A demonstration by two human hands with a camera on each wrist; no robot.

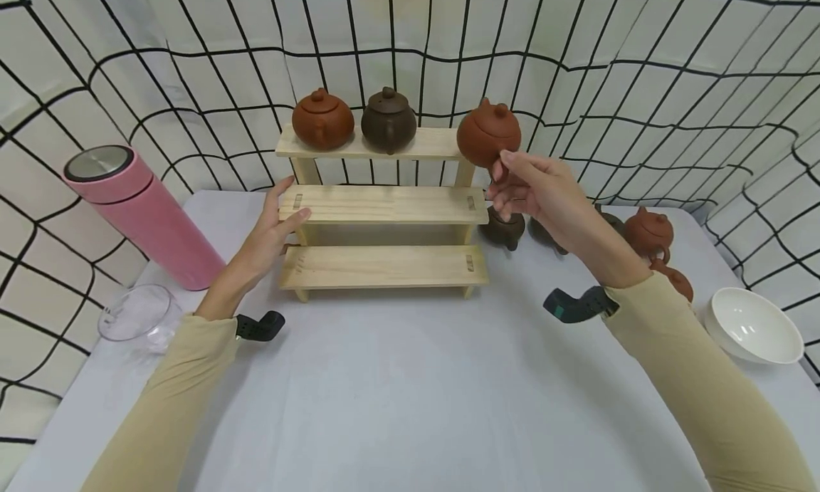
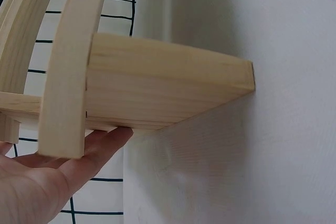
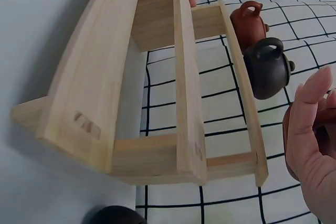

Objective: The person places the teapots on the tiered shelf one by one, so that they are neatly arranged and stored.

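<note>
Rust-red teapot (image 1: 485, 132) pinched at the upper right of the wooden stand (image 1: 384, 264)

We see the right hand (image 1: 537, 187) pinching the teapot between thumb and fingers at the pot's near side; because the fingertips cover part of it, we cannot tell whether they have its handle or its spout. In the head view the pot overlaps the right end of the top board (image 1: 437, 144), its lid uppermost. From the right wrist, though, we make out a gap between pot and board.

At the other side, we find the left hand (image 1: 264, 236) holding the left end of the middle board (image 1: 384, 206), thumb and fingers set apart on two sides of the wood.

On the top board we count two more pots: a brown-red teapot (image 1: 322, 125) at the left end, and a dark teapot (image 1: 389, 122) just beside it. Below the right hand, a small dark pot (image 1: 502, 230) stands on the white cloth (image 1: 397, 392) near the stand. Farther right we see more pots, some partly hidden by the right arm (image 1: 608, 250), among them a red pot (image 1: 648, 230). Near the right edge is a white bowl (image 1: 756, 328). To the left we see a pink bottle (image 1: 154, 218), with a clear vessel (image 1: 160, 328) near it.
</note>
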